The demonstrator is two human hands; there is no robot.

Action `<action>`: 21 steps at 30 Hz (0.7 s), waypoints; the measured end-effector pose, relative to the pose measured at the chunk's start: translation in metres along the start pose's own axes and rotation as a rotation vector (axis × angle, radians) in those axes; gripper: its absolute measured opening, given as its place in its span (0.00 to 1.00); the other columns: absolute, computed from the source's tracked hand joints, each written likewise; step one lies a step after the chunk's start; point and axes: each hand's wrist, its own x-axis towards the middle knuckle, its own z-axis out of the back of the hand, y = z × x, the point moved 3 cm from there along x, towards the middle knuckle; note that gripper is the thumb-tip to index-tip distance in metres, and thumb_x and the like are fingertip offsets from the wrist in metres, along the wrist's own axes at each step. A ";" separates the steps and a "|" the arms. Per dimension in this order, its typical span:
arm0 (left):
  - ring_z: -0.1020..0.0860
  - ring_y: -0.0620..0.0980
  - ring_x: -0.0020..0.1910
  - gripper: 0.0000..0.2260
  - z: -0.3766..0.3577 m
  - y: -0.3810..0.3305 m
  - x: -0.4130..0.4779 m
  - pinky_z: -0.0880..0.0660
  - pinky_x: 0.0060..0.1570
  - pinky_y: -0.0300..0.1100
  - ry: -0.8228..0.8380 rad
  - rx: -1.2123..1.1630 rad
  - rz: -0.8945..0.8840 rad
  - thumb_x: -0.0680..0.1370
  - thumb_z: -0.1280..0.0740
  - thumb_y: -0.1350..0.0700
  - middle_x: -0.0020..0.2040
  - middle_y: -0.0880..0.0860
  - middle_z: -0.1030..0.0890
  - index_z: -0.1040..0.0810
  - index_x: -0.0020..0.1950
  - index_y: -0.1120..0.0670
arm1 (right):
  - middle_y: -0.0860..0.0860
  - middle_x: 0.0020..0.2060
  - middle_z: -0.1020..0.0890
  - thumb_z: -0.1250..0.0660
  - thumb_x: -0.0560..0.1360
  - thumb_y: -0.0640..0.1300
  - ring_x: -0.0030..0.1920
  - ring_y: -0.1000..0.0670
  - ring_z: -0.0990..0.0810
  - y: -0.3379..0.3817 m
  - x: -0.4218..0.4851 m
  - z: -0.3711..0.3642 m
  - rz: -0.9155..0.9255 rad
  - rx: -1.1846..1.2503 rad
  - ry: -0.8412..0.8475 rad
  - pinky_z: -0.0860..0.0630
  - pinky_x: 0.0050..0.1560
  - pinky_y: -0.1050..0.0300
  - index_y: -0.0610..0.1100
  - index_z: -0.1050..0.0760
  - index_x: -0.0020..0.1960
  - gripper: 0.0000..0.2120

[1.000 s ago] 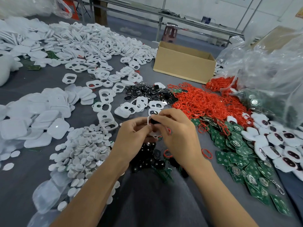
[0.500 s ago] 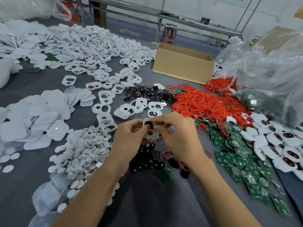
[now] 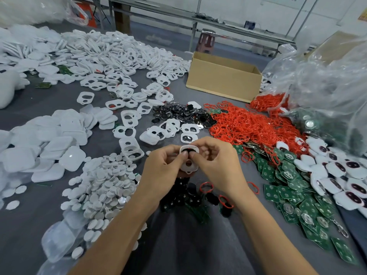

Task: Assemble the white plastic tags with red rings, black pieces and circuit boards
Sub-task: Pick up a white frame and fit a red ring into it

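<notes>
I see grey counter (image 3: 45, 104) up close; beyond it long metal-framed counter (image 3: 174, 13), reddish stool (image 3: 206, 42) beneath, white wall (image 3: 228, 4) behind, even light.

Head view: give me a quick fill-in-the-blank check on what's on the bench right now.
The left hand and right hand together pinch one ____ tag. The heap of rings beyond the right hand is ____. The circuit boards spread on the right are ____.
Missing words: white; red; green.
</notes>
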 end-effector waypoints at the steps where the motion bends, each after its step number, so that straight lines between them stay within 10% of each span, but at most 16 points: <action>1: 0.15 0.55 0.46 0.07 0.000 0.000 0.000 0.20 0.54 0.57 0.011 -0.016 0.007 0.80 0.33 0.60 0.42 0.54 0.14 0.15 0.50 0.51 | 0.47 0.30 0.21 0.29 0.71 0.33 0.31 0.56 0.28 0.000 0.000 0.001 0.005 0.025 -0.002 0.28 0.35 0.57 0.43 0.17 0.44 0.07; 12: 0.15 0.55 0.42 0.12 0.013 0.002 0.005 0.19 0.51 0.57 -0.144 -0.027 0.029 0.78 0.32 0.62 0.39 0.52 0.14 0.15 0.43 0.47 | 0.50 0.39 0.15 0.32 0.77 0.39 0.37 0.46 0.21 -0.002 0.003 0.015 0.066 -0.079 0.000 0.24 0.41 0.49 0.48 0.17 0.54 0.09; 17: 0.16 0.61 0.41 0.18 0.026 0.003 0.008 0.20 0.48 0.61 -0.354 -0.002 0.002 0.78 0.31 0.60 0.37 0.51 0.15 0.16 0.34 0.38 | 0.55 0.41 0.15 0.35 0.73 0.29 0.40 0.61 0.20 -0.009 0.008 0.030 0.020 -0.336 0.082 0.30 0.43 0.76 0.47 0.15 0.47 0.16; 21: 0.18 0.67 0.41 0.19 0.031 0.000 0.008 0.21 0.47 0.64 -0.422 -0.004 -0.056 0.77 0.33 0.60 0.39 0.58 0.15 0.17 0.35 0.37 | 0.53 0.35 0.16 0.37 0.70 0.27 0.36 0.58 0.21 -0.012 0.004 0.019 -0.001 -0.444 0.255 0.27 0.41 0.71 0.46 0.15 0.42 0.17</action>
